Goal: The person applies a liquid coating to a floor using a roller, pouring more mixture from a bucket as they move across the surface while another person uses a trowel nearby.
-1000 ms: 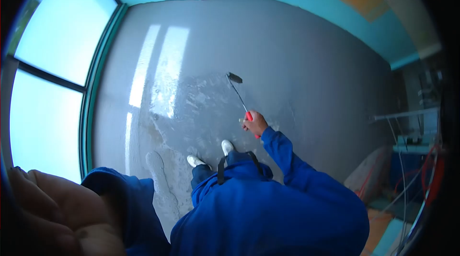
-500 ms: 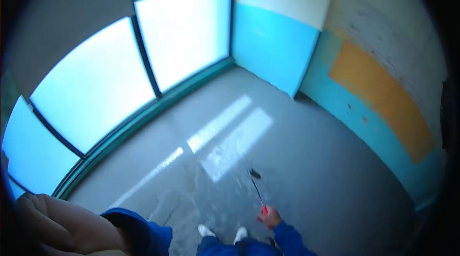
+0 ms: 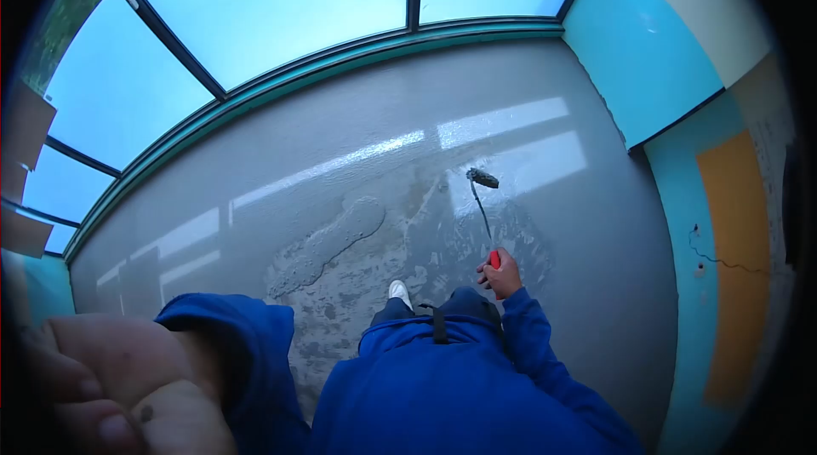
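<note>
My right hand (image 3: 505, 274) is closed around the red handle (image 3: 494, 260) of a small paint roller (image 3: 484, 178). The roller's thin bent rod reaches away from me to a short, dark head coated in grey. That head is over the wet grey floor (image 3: 477, 225), where smeared streaks show around it. Close to the camera at lower left is my left hand (image 3: 162, 378), blurred and partly lost in the dark edge. Its bare palm faces the view with the fingers loosely bent, and nothing shows in it.
A thick grey puddle (image 3: 340, 229) with a raised edge lies on the floor to the left. My white shoe (image 3: 399, 291) stands on the patchy part. Frosted window panes (image 3: 289, 12) line the far side. A turquoise and orange wall (image 3: 736, 251) runs along the right.
My view has turned right and tipped lower, bringing the puddle and my torso into sight. My right hand still grips the roller. My left hand remains near the camera at lower left.
</note>
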A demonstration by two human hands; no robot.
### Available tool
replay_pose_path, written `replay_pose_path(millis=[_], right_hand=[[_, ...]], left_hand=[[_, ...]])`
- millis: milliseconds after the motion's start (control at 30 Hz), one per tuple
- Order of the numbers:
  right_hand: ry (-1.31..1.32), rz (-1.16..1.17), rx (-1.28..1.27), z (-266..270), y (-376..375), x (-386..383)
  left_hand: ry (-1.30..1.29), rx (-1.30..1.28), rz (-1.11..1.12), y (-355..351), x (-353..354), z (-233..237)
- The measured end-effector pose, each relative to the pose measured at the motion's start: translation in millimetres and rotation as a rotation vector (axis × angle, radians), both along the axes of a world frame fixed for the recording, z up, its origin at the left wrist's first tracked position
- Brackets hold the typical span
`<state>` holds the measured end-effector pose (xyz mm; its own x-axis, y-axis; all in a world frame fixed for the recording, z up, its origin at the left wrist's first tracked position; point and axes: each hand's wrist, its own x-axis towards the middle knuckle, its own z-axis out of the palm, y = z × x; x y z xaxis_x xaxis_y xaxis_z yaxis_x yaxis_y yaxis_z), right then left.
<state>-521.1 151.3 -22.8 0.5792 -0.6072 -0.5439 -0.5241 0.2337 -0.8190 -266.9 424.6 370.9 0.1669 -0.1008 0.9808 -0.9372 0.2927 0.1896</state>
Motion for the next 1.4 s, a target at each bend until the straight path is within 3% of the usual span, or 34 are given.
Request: replay_pose_path(millis=[67,167,200,300,367,400,467,567,633,733,933,1267,1400], right_hand=[[0.018,0.076,-0.05,-11,8,35],[0.105,0.366,-0.487,-67,-22,55],[0.115,0.51,-0.685,-47,-31,80],[0.252,0.631,-0.599,-66,-54,114],[0.275,0.713,-0.579,-82,-64,128],[0.313,0.754,-0.551,-78,-70,141],[0.371,0.925,-0.548,-98,-91,164],[0.435,1.176,-0.553,-120,-95,193],[0.475,1.288,-0.572,-118,-96,221],[0.469,1.426,-0.589,-124,-73,263],[0.467,1.592,-0.652,-193,14,367],[0.333,1.841,-0.697,-396,220,460],[0.233,1.888,-0.686,-472,300,482]], left_hand=[[0.026,-0.024,0.063,26,16,-15],[0.115,-0.009,0.228,38,29,-33],[0.167,0.001,0.282,32,40,-43],[0.396,0.091,0.591,11,65,-94],[0.594,0.31,0.837,-26,73,-145],[0.677,0.47,0.85,-31,81,-188],[1.03,0.603,0.752,-32,71,-289],[1.417,0.653,0.662,-32,16,-403],[1.653,0.674,0.632,-49,-11,-433],[1.73,0.68,0.599,-58,-36,-486],[1.954,0.837,0.401,-60,1,-598],[2.147,0.791,0.356,-13,41,-756],[2.134,0.789,0.368,10,67,-792]])
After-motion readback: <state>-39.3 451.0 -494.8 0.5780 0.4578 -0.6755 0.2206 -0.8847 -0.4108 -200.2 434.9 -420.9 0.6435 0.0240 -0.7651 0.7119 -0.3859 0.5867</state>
